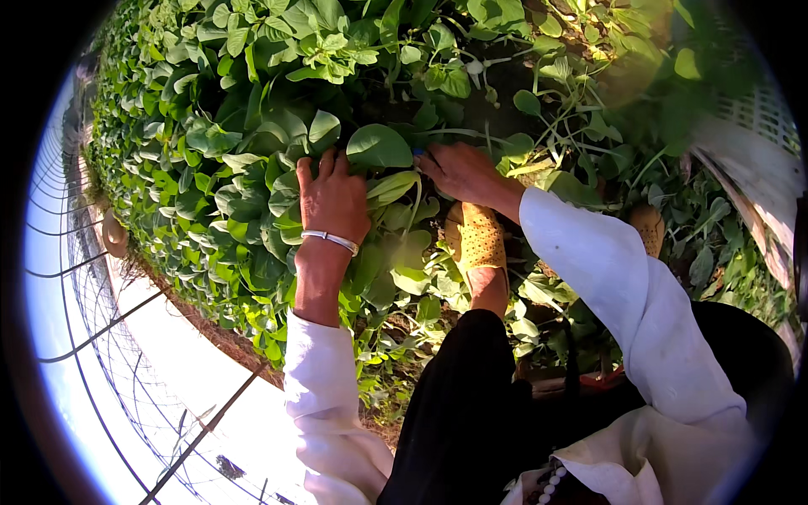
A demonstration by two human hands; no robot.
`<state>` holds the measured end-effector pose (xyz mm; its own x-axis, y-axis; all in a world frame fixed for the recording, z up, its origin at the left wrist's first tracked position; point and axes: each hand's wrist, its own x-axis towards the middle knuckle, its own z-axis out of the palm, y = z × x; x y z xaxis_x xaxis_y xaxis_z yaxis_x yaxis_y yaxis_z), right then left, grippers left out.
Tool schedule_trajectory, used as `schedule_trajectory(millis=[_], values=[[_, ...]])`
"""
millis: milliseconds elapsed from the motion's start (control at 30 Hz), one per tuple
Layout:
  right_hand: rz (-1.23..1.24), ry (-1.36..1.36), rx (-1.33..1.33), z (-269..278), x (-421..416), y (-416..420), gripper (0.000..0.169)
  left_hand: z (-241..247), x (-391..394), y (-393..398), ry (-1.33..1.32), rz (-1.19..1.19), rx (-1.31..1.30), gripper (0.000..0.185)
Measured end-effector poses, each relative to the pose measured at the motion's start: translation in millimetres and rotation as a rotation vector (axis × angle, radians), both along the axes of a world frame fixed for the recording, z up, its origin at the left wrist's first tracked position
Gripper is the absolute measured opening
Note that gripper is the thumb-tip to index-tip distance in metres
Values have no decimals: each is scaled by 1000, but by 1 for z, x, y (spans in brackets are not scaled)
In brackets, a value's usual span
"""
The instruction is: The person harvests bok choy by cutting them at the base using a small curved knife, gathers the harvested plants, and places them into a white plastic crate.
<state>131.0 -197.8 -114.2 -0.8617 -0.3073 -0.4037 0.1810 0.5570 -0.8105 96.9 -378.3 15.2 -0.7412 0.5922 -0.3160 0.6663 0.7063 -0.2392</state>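
My left hand (332, 201), with a bangle (330, 240) at its wrist, reaches palm down into a dense stand of leafy green plants (252, 183). Its fingertips go in among the leaves, and what they touch is hidden. A broad round leaf (379, 146) stands between my two hands. My right hand (464, 172) is low among the stems with its fingers curled. A small blue object (417, 151) shows at those fingertips; most of it is hidden, so its kind is unclear. Just below the leaf, a pale green leafy shoot (392, 188) leans between the hands.
My perforated tan shoe (478, 238) stands on the soil just below my right hand, and the other shoe (646, 228) is farther right. A white plastic crate (760, 120) and pale sheeting (751, 183) stand at the right. Wire-mesh fencing (95, 303) runs along the left.
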Motion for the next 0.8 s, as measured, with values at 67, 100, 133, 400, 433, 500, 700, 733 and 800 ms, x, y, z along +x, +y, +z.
schedule_trajectory(millis=[67,100,133,400,433,500,700,733,800], values=[[2,-12,-31,-9,-4,-7,43,-11,2,-14,-94,117,-174,14],[12,-5,-31,-15,-6,-8,44,-15,3,-16,-94,140,-166,15],[21,3,-30,-21,-7,-9,45,-19,5,-17,-93,164,-158,16],[103,-28,-33,-17,-8,-9,49,-33,14,-33,0,203,-131,20],[110,-27,-33,-17,-9,-8,49,-34,14,-33,-18,233,-140,20],[140,-46,-21,-14,-13,-7,49,-36,13,-32,-57,295,-157,19],[79,-31,-49,2,-12,-2,49,-37,18,-41,-95,368,-168,36],[112,-46,-23,6,-12,-3,49,-35,16,-39,-130,395,-244,40],[119,-35,8,5,-11,-6,49,-39,22,-44,-103,402,-98,37]])
